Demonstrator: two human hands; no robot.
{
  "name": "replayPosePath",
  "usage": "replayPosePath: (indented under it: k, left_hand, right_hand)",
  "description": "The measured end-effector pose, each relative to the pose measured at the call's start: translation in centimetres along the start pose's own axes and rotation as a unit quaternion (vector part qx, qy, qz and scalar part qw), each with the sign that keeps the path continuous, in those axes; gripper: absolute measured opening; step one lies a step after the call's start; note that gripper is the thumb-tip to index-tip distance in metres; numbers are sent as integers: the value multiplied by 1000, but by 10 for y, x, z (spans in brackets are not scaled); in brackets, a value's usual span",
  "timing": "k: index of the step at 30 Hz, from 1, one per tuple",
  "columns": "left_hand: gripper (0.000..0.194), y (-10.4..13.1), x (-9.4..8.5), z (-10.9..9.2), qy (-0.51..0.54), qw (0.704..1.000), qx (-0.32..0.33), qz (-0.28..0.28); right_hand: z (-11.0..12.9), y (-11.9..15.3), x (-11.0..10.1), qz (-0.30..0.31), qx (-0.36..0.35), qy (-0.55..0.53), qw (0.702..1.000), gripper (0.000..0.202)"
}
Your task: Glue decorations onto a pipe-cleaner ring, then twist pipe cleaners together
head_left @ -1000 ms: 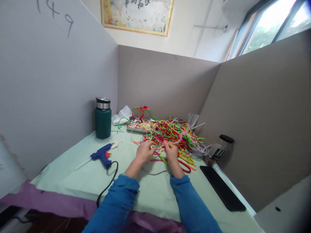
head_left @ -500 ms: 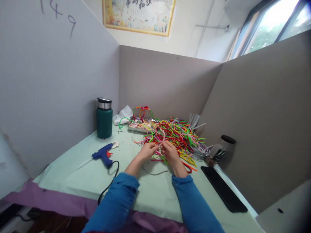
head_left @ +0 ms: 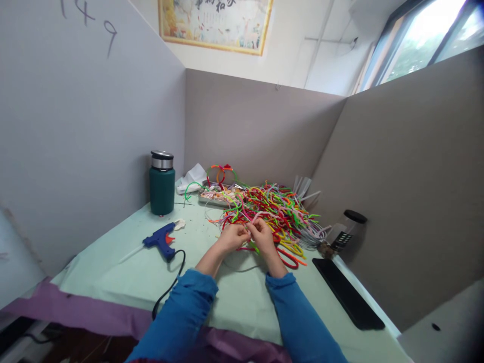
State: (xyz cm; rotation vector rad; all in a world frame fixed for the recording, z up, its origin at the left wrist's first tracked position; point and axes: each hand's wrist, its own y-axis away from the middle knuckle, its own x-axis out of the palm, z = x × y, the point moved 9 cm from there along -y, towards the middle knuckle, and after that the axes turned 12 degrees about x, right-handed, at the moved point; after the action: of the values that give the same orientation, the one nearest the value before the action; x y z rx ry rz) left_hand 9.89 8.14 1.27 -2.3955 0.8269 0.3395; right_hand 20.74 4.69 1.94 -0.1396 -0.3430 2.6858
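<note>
My left hand [head_left: 231, 238] and my right hand [head_left: 262, 236] meet at the near edge of a heap of colourful pipe cleaners [head_left: 280, 204]. Both are closed, fingertips pinched close together. Between them is a pale pink pipe cleaner [head_left: 260, 215], whose free part bends out over the back of my right fingers. Its lower end is hidden by the fingertips. A thin grey stem [head_left: 242, 270] curves on the table just below my wrists.
A blue glue gun [head_left: 162, 241] with a black cord lies at the left, near a green bottle [head_left: 162, 184]. Behind the hands stands a metal tray [head_left: 215, 202] of small pieces. A black slab [head_left: 348, 294] and a clear jar [head_left: 345, 231] are at the right. Grey partitions enclose the table.
The free end of the pink pipe cleaner has swung from upright down toward the right. My hands have turned slightly and remain fingertip to fingertip.
</note>
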Motion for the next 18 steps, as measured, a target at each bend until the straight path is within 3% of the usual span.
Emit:
replayPosePath:
  k: [4, 9, 14, 18]
  left_hand:
    - [13, 3, -6, -11, -152, 987, 47, -16]
    - [16, 5, 2, -16, -162, 984, 70, 24]
    - [29, 5, 7, -5, 42, 998, -2, 42]
    - [29, 11, 11, -5, 276, 957, -67, 52]
  right_hand:
    - [3, 3, 2, -33, -42, 78, 996, 19]
    - [-5, 1, 11, 15, -30, 84, 996, 17]
    - [-9, -5, -1, 24, 36, -67, 997, 24]
    - [-1, -1, 1, 88, 73, -187, 976, 24]
